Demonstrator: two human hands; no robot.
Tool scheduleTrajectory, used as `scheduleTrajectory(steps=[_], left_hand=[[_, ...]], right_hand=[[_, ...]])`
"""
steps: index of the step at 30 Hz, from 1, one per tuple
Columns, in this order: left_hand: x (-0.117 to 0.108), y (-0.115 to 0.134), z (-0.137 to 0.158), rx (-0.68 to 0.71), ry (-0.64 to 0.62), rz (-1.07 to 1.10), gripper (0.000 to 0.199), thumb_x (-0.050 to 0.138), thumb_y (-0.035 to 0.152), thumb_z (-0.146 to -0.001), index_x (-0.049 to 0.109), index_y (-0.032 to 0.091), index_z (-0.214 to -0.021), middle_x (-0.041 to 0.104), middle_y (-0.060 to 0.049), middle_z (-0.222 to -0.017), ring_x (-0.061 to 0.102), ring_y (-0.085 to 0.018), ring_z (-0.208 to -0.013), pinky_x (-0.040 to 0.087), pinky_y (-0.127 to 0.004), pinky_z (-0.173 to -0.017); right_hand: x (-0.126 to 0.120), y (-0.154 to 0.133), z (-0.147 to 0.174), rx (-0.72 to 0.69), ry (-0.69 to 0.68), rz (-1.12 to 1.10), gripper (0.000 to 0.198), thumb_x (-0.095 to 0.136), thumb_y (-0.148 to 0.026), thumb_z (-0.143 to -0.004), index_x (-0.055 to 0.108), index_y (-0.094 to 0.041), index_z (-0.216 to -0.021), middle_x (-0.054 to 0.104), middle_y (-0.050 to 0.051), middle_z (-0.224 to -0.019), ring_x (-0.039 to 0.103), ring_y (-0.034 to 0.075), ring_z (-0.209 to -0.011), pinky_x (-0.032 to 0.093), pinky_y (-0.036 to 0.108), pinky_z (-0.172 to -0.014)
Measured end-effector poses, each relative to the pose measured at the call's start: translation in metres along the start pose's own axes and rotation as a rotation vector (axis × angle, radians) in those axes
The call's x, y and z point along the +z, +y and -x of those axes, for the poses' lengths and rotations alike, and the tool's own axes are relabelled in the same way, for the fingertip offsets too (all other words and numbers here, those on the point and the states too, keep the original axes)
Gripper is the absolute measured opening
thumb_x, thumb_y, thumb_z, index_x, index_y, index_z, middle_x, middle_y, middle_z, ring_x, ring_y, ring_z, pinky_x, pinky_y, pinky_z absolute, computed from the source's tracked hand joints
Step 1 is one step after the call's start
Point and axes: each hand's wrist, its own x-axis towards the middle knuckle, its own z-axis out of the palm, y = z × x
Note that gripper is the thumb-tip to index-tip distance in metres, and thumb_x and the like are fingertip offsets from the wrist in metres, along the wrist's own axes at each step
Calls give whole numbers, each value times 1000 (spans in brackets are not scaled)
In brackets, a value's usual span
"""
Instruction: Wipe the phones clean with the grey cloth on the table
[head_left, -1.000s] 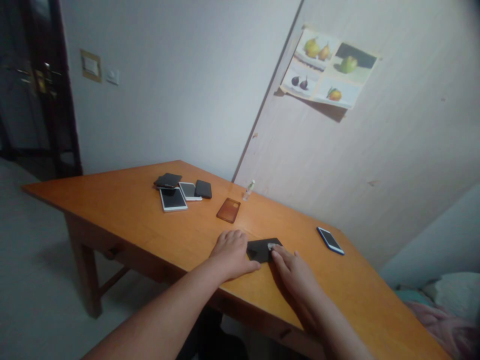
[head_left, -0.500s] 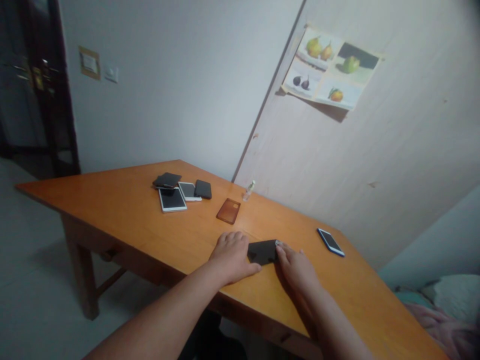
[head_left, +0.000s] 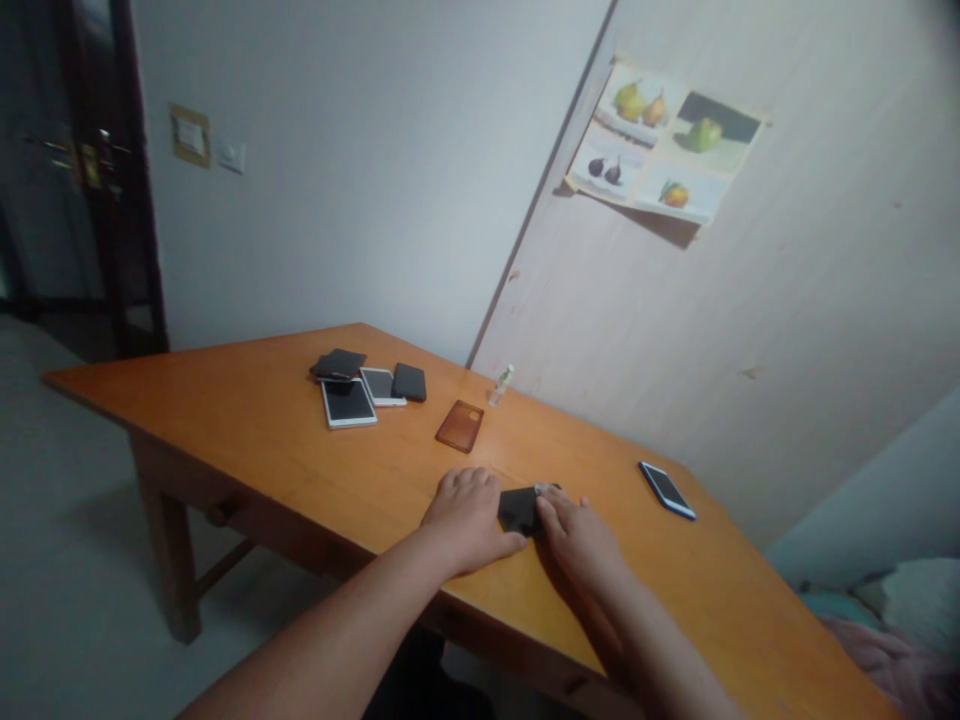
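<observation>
A dark, flat, phone-sized rectangle (head_left: 517, 511) lies on the wooden table near its front edge. My left hand (head_left: 466, 520) grips its left end, the thumb along the near side and the fingers over the far side. On its right part rests my right hand (head_left: 574, 530), fingers together and pressed down on a small pale piece of cloth or tissue (head_left: 541, 488). Most of that piece is hidden under the fingertips. Whether the dark rectangle is a phone or a case cannot be made out.
Beyond my hands lie a brown phone case (head_left: 460, 426) and a small clear spray bottle (head_left: 500, 386). Farther left are a white tablet (head_left: 349, 403), a white phone (head_left: 382, 386) and dark flat cases (head_left: 410, 381). A blue-edged phone (head_left: 667, 490) lies at right.
My right hand has slid left along the dark rectangle with the pale piece, uncovering its right corner. My left hand keeps its hold. The whole view has shifted slightly.
</observation>
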Motion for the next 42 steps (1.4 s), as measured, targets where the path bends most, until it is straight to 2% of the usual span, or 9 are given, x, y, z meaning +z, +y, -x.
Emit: scheduleTrajectory(steps=[3, 5, 12, 14, 19, 21, 26, 34, 42], left_hand=[[-1, 0, 0, 6, -6, -4, 46, 61, 61, -76, 61, 23, -103, 62, -11, -113, 55, -33, -111, 38, -47, -100], [-2, 0, 0, 7, -16, 2, 44, 61, 58, -76, 61, 24, -104, 62, -10, -114, 55, -33, -112, 38, -47, -100], [-2, 0, 0, -3, -11, 3, 56, 63, 70, -70, 61, 25, -103, 61, -10, -115, 53, -35, -116, 36, -48, -103], [-1, 0, 0, 4, -2, -6, 56, 63, 70, -70, 61, 24, -103, 61, -10, -114, 54, -35, -114, 38, -47, -101], [1, -1, 0, 26, 15, -10, 45, 61, 60, -77, 61, 23, -104, 62, -11, -113, 55, -33, -111, 39, -46, -99], [0, -1, 0, 28, 9, -1, 48, 62, 62, -76, 61, 24, -106, 62, -11, -115, 54, -34, -113, 38, -47, -101], [-5, 0, 0, 3, -7, -8, 53, 63, 69, -72, 61, 25, -101, 62, -10, -115, 54, -34, -115, 39, -46, -101], [-4, 0, 1, 18, -1, -15, 45, 62, 60, -76, 62, 23, -103, 62, -10, -114, 55, -33, -112, 39, -45, -101], [-3, -2, 1, 26, 21, -4, 51, 65, 67, -73, 62, 24, -99, 61, -10, -113, 53, -34, -115, 39, -45, -100]], right_hand=[[2, -22, 6, -221, -37, -73, 50, 25, -42, -104, 59, -23, -136, 54, 7, -145, 41, 22, -141, 20, 47, -120], [2, -27, 4, -263, -44, -94, 49, 25, -41, -104, 57, -26, -138, 54, 5, -145, 42, 21, -140, 19, 48, -121], [2, 11, -22, 90, 49, 85, 49, 29, -37, -103, 60, -18, -135, 56, 13, -142, 48, 27, -135, 20, 56, -118], [4, 5, -16, 49, 65, 88, 49, 29, -37, -103, 61, -16, -134, 56, 14, -142, 47, 27, -136, 24, 52, -118], [6, -25, 4, -273, -2, -57, 50, 26, -41, -104, 59, -22, -136, 54, 7, -146, 44, 20, -139, 26, 41, -119], [5, -20, -1, -248, -19, -72, 50, 26, -42, -104, 58, -22, -138, 53, 6, -147, 43, 20, -140, 24, 43, -120], [5, 12, -17, 14, 16, -1, 51, 29, -39, -104, 58, -15, -137, 53, 14, -145, 43, 26, -140, 23, 52, -119], [6, -16, 22, -266, -13, -147, 52, 27, -44, -104, 59, -20, -137, 53, 7, -146, 41, 22, -141, 24, 43, -120], [14, 38, -30, -49, 33, -151, 51, 31, -44, -102, 60, -20, -136, 53, 8, -146, 43, 24, -139, 26, 44, -119]])
